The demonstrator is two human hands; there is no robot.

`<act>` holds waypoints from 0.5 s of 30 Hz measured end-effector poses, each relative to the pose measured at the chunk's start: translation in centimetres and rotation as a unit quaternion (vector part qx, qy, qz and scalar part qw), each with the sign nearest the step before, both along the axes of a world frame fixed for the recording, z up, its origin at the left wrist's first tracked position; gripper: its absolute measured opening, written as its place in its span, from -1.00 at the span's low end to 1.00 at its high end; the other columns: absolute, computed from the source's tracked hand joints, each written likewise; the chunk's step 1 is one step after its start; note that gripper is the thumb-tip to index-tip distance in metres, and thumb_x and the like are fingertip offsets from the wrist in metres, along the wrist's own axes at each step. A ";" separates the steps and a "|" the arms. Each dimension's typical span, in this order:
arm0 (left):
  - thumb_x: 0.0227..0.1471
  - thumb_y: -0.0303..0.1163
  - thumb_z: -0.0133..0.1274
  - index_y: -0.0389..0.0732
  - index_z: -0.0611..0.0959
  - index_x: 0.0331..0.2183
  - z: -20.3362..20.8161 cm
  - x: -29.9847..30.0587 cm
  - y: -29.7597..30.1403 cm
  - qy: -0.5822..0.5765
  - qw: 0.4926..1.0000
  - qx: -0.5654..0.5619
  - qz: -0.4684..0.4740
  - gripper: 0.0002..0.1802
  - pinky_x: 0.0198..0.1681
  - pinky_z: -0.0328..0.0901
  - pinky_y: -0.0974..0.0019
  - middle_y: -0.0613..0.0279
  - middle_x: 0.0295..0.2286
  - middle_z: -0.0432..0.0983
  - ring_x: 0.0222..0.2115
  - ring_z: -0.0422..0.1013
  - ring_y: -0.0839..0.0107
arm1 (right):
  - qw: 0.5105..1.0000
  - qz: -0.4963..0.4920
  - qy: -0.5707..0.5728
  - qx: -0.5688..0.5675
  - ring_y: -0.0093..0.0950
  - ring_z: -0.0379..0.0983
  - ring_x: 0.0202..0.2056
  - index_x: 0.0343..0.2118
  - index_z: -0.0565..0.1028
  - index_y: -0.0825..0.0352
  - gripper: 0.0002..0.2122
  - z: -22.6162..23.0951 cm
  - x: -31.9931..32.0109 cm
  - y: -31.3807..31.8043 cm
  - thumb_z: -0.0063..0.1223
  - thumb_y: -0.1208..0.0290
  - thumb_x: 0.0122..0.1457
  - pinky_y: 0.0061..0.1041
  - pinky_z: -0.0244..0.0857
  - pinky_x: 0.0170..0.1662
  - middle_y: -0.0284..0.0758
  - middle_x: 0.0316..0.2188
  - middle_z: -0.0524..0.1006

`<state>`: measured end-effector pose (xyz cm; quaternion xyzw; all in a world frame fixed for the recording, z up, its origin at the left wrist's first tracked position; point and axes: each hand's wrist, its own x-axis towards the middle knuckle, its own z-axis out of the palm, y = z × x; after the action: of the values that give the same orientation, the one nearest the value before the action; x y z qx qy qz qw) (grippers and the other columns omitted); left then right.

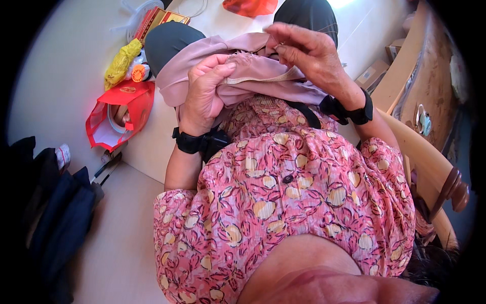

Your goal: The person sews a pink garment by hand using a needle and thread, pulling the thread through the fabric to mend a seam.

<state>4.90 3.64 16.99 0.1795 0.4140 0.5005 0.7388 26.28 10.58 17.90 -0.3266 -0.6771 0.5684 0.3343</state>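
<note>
A red bag (141,104) sits on pale floor (58,96) left of pink fabric (177,77).

I see a pale wooden chair (425,154) with a curved armrest and a rounded brown knob (459,196). Left of the chair spreads smooth, pale, thin-seamed floor (119,243); ahead, white light (344,4) glares; front-right stands brown-topped, pale-edged wooden furniture (436,63).
</note>
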 end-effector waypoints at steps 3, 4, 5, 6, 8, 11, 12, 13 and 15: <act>-0.01 -0.55 -0.01 -0.39 0.54 -0.29 -1.9 0.0 -1.1 0.100 0.994 0.035 -0.009 -0.82 -0.34 0.36 0.43 0.17 -0.36 0.52 -0.44 0.45 0.49 | 0.998 -0.026 0.013 -0.063 -0.71 0.32 -0.49 0.00 0.38 0.37 -0.67 -0.6 0.1 0.2 -0.02 0.59 0.14 -0.74 0.23 -0.43 -0.44 -0.42 0.47; -0.03 -0.58 0.01 -0.37 0.54 -0.30 -2.5 0.0 -1.4 0.149 0.988 0.051 -0.010 -0.83 -0.38 0.36 0.42 0.17 -0.37 0.52 -0.46 0.44 0.50 | 0.996 -0.032 0.016 -0.081 -0.71 0.31 -0.50 0.01 0.38 0.37 -0.67 -0.7 0.3 0.4 -0.02 0.59 0.14 -0.74 0.21 -0.45 -0.44 -0.43 0.47; -0.07 -0.60 0.03 -0.35 0.55 -0.31 -2.5 0.1 -1.7 0.294 0.945 0.142 -0.013 -0.82 -0.41 0.35 0.40 0.17 -0.40 0.52 -0.48 0.44 0.47 | 0.991 -0.033 0.017 -0.127 -0.65 0.33 -0.50 -0.11 0.43 0.37 -0.73 -0.9 0.5 0.5 0.00 0.61 0.08 -0.67 0.24 -0.43 -0.42 -0.44 0.46; -0.10 -0.62 0.06 -0.33 0.55 -0.32 -2.3 0.2 -2.1 0.431 0.873 0.229 -0.016 -0.80 -0.45 0.33 0.38 0.17 -0.42 0.51 -0.50 0.43 0.45 | 0.984 -0.037 0.019 -0.174 -0.59 0.34 -0.50 -0.23 0.47 0.37 -0.79 -1.0 0.8 0.6 0.01 0.64 0.02 -0.59 0.27 -0.42 -0.39 -0.46 0.45; -0.18 -0.65 0.10 -0.30 0.55 -0.33 -2.8 -0.2 -2.4 0.579 0.720 0.381 -0.010 -0.76 -0.49 0.32 0.34 0.16 -0.46 0.49 -0.53 0.42 0.38 | 0.990 -0.054 0.008 -0.132 -0.72 0.29 -0.53 -0.03 0.41 0.37 -0.70 -3.4 1.0 0.7 -0.01 0.58 0.13 -0.76 0.17 -0.48 -0.46 -0.46 0.47; -0.34 -0.67 0.17 -0.28 0.54 -0.35 -4.0 -1.2 -2.7 0.613 0.582 0.534 0.017 -0.65 -0.50 0.31 0.28 0.13 -0.49 0.42 -0.54 0.39 0.19 | 0.995 -0.025 0.007 -0.094 -0.73 0.29 -0.54 -0.13 0.45 0.40 -0.78 -3.4 0.4 -0.1 0.01 0.55 0.14 -0.75 0.17 -0.49 -0.47 -0.49 0.46; -0.34 -0.67 0.17 -0.28 0.53 -0.35 -4.2 -1.4 -2.9 0.617 0.574 0.539 0.021 -0.65 -0.50 0.30 0.28 0.13 -0.48 0.42 -0.54 0.39 0.20 | 0.997 -0.008 0.009 -0.082 -0.73 0.30 -0.54 -0.15 0.46 0.40 -0.79 -3.5 0.1 -0.4 0.01 0.54 0.13 -0.75 0.17 -0.49 -0.46 -0.48 0.47; -0.34 -0.67 0.17 -0.28 0.53 -0.35 -4.5 -1.5 -3.1 0.620 0.565 0.543 0.026 -0.65 -0.51 0.30 0.27 0.12 -0.47 0.41 -0.54 0.39 0.20 | 0.998 -0.002 -0.008 -0.065 -0.72 0.32 -0.52 -0.16 0.47 0.40 -0.79 -3.8 -0.2 -0.8 0.01 0.55 0.13 -0.75 0.19 -0.45 -0.46 -0.47 0.47; -0.33 -0.68 0.17 -0.28 0.53 -0.35 -4.9 -1.9 -3.6 0.626 0.552 0.550 0.026 -0.65 -0.50 0.31 0.27 0.11 -0.45 0.42 -0.53 0.40 0.20 | 0.998 0.007 -0.046 -0.029 -0.70 0.36 -0.47 -0.16 0.48 0.39 -0.80 -4.5 -0.9 -1.7 0.01 0.56 0.13 -0.74 0.24 -0.39 -0.45 -0.45 0.47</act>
<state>3.02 0.07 12.11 0.8084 0.4201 0.4107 0.0366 25.33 8.93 13.41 -0.3570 -0.6772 0.5749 0.2890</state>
